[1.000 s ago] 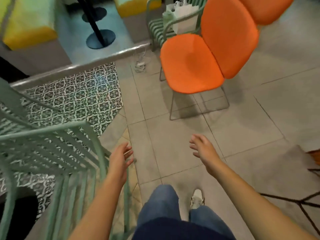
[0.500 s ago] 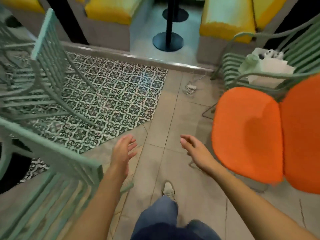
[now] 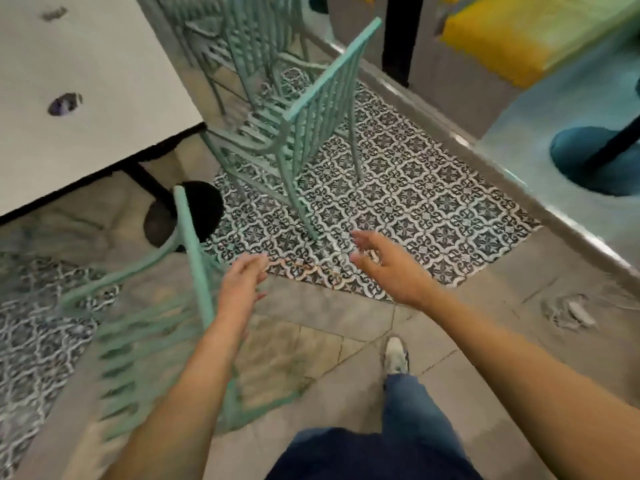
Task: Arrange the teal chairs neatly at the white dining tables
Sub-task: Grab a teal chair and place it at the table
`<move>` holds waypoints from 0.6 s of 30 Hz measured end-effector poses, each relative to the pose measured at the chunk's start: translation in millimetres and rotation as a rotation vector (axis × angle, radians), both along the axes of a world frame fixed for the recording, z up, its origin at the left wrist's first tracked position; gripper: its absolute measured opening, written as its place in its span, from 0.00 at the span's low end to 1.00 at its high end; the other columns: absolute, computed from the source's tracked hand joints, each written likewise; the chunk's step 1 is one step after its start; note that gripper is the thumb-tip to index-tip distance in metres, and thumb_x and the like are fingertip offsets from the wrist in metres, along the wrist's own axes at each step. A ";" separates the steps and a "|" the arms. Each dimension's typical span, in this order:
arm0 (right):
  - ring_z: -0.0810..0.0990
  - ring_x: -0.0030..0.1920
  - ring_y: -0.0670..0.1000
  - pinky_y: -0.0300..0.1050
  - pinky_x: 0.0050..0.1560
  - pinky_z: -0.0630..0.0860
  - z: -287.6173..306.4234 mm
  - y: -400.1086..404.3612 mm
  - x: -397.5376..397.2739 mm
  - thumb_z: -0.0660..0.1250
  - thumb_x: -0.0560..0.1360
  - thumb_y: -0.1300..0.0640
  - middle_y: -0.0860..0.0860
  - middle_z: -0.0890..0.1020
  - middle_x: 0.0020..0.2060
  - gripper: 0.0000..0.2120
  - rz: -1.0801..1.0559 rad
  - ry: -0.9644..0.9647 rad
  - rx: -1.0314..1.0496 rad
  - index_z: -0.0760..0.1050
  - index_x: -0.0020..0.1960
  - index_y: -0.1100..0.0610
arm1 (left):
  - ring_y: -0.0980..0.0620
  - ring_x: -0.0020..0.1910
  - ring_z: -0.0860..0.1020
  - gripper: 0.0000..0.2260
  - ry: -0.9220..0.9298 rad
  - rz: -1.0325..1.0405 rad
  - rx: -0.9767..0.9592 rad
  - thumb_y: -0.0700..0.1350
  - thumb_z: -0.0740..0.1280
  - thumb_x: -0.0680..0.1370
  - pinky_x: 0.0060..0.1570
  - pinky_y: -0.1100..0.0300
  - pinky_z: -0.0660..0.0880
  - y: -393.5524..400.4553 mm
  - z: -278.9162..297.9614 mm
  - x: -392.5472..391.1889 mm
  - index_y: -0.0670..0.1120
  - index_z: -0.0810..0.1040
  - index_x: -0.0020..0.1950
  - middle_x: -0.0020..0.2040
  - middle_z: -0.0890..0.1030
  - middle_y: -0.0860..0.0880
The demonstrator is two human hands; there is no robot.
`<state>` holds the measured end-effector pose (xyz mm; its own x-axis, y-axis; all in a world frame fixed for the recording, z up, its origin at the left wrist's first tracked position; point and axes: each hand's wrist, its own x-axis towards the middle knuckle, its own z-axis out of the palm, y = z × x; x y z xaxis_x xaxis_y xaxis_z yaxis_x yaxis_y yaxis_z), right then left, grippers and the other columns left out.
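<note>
1. Two teal chairs are close now: the near chair [image 3: 194, 271] by the left hand [image 3: 239, 289], and the far chair [image 3: 311, 109] standing askew on the patterned floor [image 3: 415, 209], its seat turned toward the white surface [image 3: 86, 98]. Half a second ago an orange chair filled the right side; it has gone from view as the head swung left, and the surface has come in at upper left
2. Both hands are empty. The left hand's fingers [image 3: 258, 263] are straight and loose, just beside the near chair's top rail; touching or not, I cannot tell. The right hand [image 3: 388, 268] is spread open, reaching toward the far chair, well short of it
3. Judgement: the person has turned to face the chairs, and the far one probably needs squaring up to the surface next
4. Around: a dark pedestal base [image 3: 187, 216] under the surface, grey tiles, a raised step [image 3: 519, 174], yellow cushions [image 3: 519, 39] beyond
</note>
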<state>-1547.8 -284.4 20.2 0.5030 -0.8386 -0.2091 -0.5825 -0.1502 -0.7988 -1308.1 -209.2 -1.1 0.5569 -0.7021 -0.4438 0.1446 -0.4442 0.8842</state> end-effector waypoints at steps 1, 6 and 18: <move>0.72 0.66 0.47 0.48 0.67 0.68 2.3 -24.7 10.3 0.60 0.80 0.45 0.49 0.73 0.67 0.24 0.073 0.009 -0.003 0.64 0.73 0.52 | 0.51 0.49 0.76 0.02 -0.017 0.076 0.000 0.44 0.65 0.79 0.43 0.57 0.73 -11.0 1.1 6.1 0.50 0.77 0.49 0.45 0.79 0.50; 0.68 0.69 0.50 0.53 0.70 0.64 7.0 -117.5 80.1 0.59 0.79 0.42 0.49 0.70 0.70 0.25 0.467 0.106 -0.137 0.63 0.73 0.48 | 0.53 0.48 0.77 0.03 -0.153 0.311 0.038 0.47 0.66 0.79 0.42 0.59 0.75 -39.3 6.9 28.9 0.50 0.77 0.51 0.48 0.79 0.50; 0.69 0.66 0.55 0.51 0.67 0.66 -10.3 -189.8 296.4 0.59 0.80 0.47 0.54 0.72 0.66 0.25 1.371 0.109 -0.600 0.63 0.74 0.56 | 0.45 0.50 0.78 0.17 -0.512 0.451 0.674 0.52 0.65 0.77 0.50 0.51 0.77 -13.3 -48.4 72.6 0.47 0.75 0.64 0.56 0.74 0.48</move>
